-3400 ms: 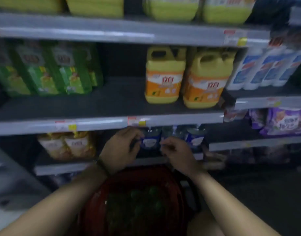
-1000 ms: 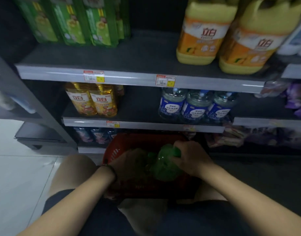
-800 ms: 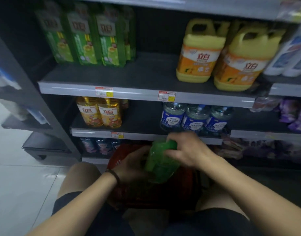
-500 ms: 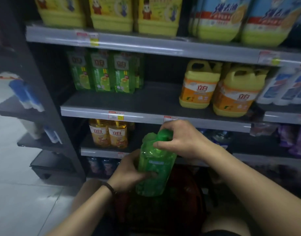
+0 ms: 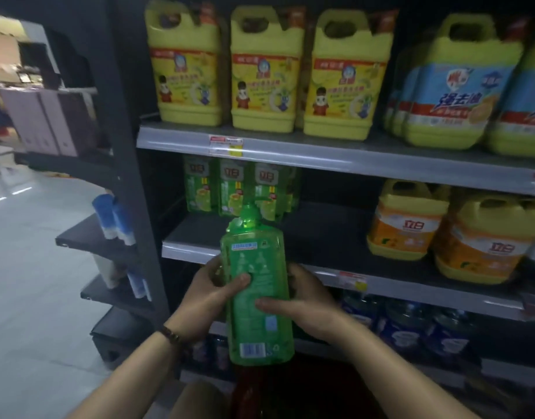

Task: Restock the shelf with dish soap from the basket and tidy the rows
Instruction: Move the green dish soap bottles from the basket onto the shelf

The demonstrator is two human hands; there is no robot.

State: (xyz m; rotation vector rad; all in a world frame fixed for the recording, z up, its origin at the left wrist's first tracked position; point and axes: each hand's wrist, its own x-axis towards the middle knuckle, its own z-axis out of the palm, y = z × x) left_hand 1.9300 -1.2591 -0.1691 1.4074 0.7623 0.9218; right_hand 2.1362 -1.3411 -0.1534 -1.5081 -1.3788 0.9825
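Dim shelving (image 5: 320, 237) rises ahead. Left hand (image 5: 212, 294) and right hand (image 5: 302, 303) clasp the upright dish soap bottle (image 5: 257, 285) between them; shoved in carelessly, it could topple the green row (image 5: 239, 189) just beyond the hands.

Left hand (image 5: 208, 293) and right hand (image 5: 302, 300) bare, both forearms bare to the frame edge. Thin dark wristband (image 5: 170, 335), brownish segments, sits just behind the left hand. Bare knee (image 5: 198, 400) shows below that hand's forearm.
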